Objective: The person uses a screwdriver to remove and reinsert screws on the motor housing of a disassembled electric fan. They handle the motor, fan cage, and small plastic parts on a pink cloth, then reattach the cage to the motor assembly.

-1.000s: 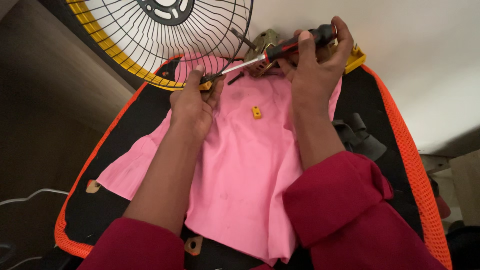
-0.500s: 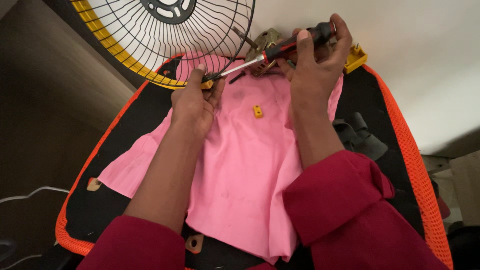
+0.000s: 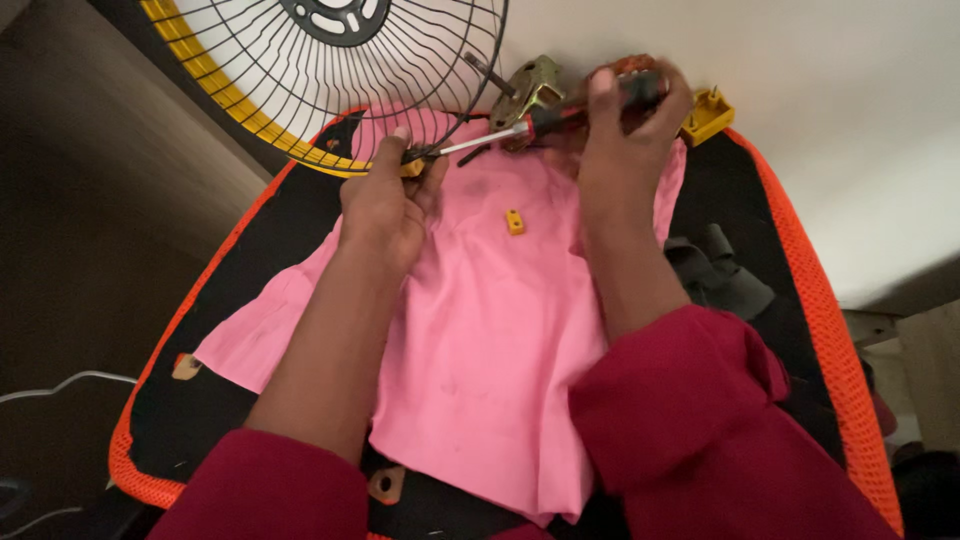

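A screwdriver (image 3: 530,125) with a thin silver shaft and a red and black handle, lying almost flat, tip pressed at the yellow rim of the fan guard (image 3: 300,90). Handle held tight in the right hand (image 3: 625,130). A round black wire fan guard, tipped up at the far edge of the pink cloth (image 3: 480,340), rim pinched by the left hand (image 3: 385,205). A small yellow piece (image 3: 515,222) lying on the cloth, between the two hands.

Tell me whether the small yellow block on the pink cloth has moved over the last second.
No. The small yellow block lies in the same spot on the pink cloth, between the two forearms, below the screwdriver.
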